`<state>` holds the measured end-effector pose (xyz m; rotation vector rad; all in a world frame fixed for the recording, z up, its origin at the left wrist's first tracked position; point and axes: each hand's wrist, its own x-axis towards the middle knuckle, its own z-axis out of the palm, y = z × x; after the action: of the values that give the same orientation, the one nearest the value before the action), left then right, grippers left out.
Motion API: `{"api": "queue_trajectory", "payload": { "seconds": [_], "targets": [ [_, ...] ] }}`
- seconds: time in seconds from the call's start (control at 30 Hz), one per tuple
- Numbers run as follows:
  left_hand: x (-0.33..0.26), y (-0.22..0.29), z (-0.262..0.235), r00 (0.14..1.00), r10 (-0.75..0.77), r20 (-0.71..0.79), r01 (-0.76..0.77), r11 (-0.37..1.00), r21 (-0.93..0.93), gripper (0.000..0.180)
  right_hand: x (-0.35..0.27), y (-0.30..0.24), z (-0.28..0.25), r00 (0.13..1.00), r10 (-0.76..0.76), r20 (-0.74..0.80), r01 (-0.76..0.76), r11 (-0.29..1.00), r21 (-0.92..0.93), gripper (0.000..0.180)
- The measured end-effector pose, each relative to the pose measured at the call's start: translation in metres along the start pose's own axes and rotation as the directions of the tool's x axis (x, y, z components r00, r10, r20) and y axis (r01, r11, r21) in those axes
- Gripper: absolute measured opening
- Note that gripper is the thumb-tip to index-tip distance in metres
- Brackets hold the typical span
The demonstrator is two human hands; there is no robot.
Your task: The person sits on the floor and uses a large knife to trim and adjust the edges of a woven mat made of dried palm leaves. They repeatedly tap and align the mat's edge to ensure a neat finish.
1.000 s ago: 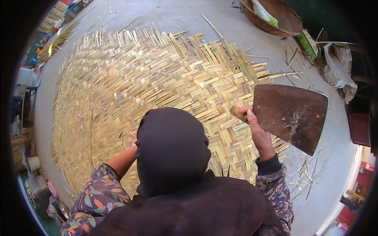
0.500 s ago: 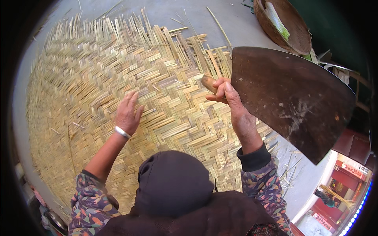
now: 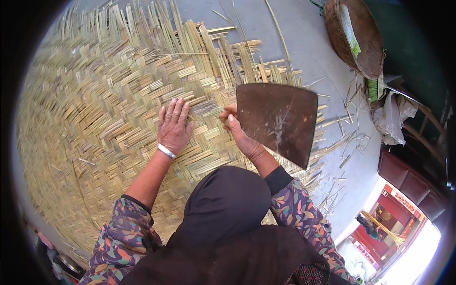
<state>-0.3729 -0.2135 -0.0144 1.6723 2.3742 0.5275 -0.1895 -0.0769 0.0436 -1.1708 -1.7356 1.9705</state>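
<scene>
A large woven mat [image 3: 102, 137] of split straw-coloured strips spreads beneath both arms, with loose strip ends along its far and right edges. Flat on its weave lies my left hand [image 3: 174, 127], fingers stretched out; a silver bracelet circles the wrist. My right hand [image 3: 241, 135] is closed round the handle of a broad, dark-bladed cleaver [image 3: 278, 121]. The blade extends rightward from the fist, over the mat's right part, its broad face towards the view. Most of the handle is hidden by the fingers. I cannot tell whether the blade touches the mat.
A round basket [image 3: 332, 35] holding a pale green leafy vegetable [image 3: 349, 31] stands at the far right. Near it are a whitish plastic bag [image 3: 392, 118] and a dark chair [image 3: 411, 183]. Cut strip scraps [image 3: 349, 142] litter the grey floor beside the mat.
My right hand has brought the cleaver left and lower, closer to my left hand. My left hand has shifted right and now rests flat on the mat. The view has moved too.
</scene>
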Motion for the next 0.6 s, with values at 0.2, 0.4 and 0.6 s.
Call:
{"api": "queue_trajectory", "payload": {
  "seconds": [0.2,0.4,0.6],
  "targets": [
    [0.0,0.004,-0.002,1.0,-0.017,-0.01,0.017,0.999,-0.049,0.063,-0.014,-0.064,-0.018,0.973,0.211,-0.099,-0.208,0.977,0.039,0.025],
    [-0.005,0.0,0.007,1.0,0.001,-0.02,-0.001,1.0,0.014,0.06,-0.011,-0.077,-0.024,0.962,-0.274,0.018,0.272,0.959,0.084,0.022],
    [-0.001,-0.004,0.003,0.999,0.013,0.053,-0.017,0.997,0.079,0.059,0.031,-0.014,-0.003,1.0,0.028,0.006,-0.026,0.976,-0.217,0.017]
  ]
}}
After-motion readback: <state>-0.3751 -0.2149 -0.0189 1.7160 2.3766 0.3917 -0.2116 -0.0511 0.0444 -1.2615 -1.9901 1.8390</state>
